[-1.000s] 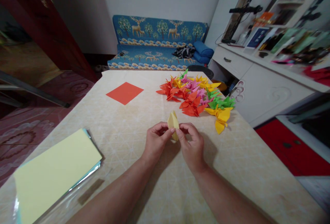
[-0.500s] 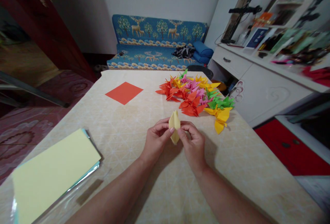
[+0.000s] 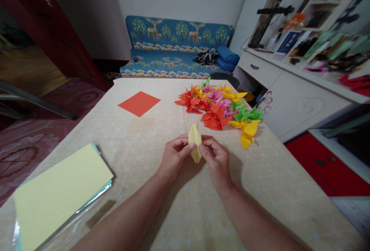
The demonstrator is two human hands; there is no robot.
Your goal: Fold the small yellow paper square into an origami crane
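Between my two hands, just above the table, is a pale yellow piece of folded paper [image 3: 195,137], a narrow upright diamond with a crease down its middle. My left hand [image 3: 176,154] pinches its left edge, thumb in front and fingers behind. On the other edge my right hand [image 3: 215,156] has the same pinch. Beyond and to the right lies a pile of folded paper cranes [image 3: 216,116] in red, orange, pink, green and yellow. A flat square of red paper [image 3: 139,104] lies on the table at the far left.
A stack of pale yellow sheets [image 3: 62,193] with a clear plastic sleeve [image 3: 86,212] lies at the near left of the cloth-covered table [image 3: 144,147]. Behind the table stands a blue sofa [image 3: 167,56]. A white cabinet [image 3: 297,93] borders the right side.
The folded paper in my hands has shifted very slightly left, with its two halves a little wider apart. Both hands keep their pinch.
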